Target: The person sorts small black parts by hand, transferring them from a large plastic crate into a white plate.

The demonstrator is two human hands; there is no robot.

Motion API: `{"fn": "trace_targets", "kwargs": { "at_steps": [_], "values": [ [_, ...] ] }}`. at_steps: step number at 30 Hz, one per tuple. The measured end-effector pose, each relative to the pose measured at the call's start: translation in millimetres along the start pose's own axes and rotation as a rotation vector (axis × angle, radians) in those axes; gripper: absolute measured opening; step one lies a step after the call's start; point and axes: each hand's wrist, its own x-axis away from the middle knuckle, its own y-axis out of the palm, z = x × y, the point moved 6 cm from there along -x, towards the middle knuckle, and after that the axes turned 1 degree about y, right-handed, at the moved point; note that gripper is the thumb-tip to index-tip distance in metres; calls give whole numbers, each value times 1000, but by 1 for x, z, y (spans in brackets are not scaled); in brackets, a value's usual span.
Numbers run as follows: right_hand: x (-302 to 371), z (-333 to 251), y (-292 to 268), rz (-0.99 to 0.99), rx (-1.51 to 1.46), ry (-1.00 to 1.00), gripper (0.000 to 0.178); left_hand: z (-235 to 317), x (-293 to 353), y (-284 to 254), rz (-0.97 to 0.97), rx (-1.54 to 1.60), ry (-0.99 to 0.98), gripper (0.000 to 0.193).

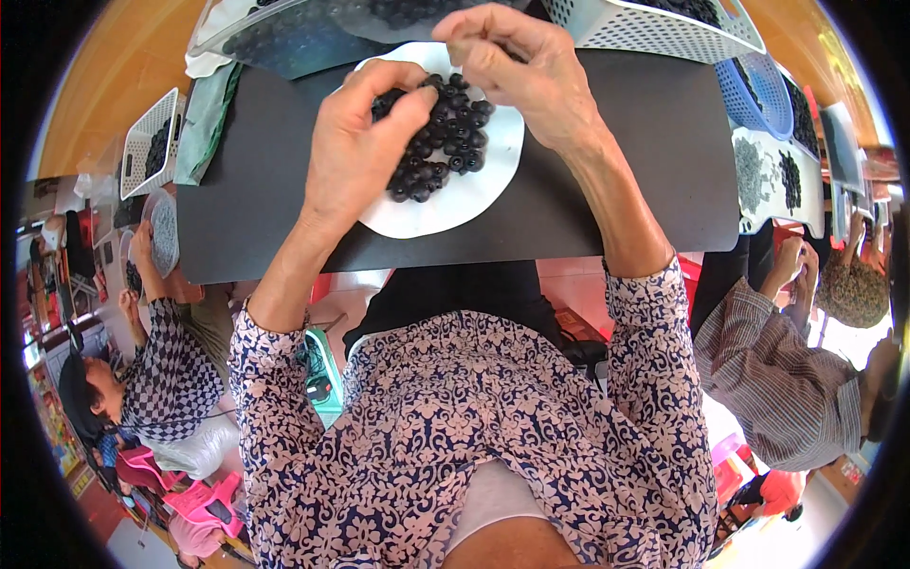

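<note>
Black balls (460,136) are risking six-o'clock spills off the plate (417,223) if nudged; I'm not discerning left hand (356,140) or right hand (536,76) grips

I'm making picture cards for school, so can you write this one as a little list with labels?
Left hand: over the plate, fingertips at the dark balls; grip unclear
Right hand: raised by the plate's upper right edge, thumb and finger close together
Plate: white, wavy-edged, holding the dark balls
Table: black
Top right: white basket with dark pieces inside
Further right: blue basket
Neighbours: checked shirt left, striped shirt right
</note>
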Motion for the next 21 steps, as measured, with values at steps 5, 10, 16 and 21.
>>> {"fn": "trace_targets", "kwargs": {
  "at_steps": [5,10,16,21],
  "values": [
    [5,-4,23,-156,244,-143,28,-17,7,0,-32,701,-282,20],
    [12,-15,30,-79,430,-351,30,-6,6,8,-112,748,-289,22],
    [15,-15,34,-55,454,-410,27,-7,-7,1,30,586,-204,43],
    [17,-18,35,-51,520,-405,28,8,-21,15,-36,404,-72,55]
  ]
}}
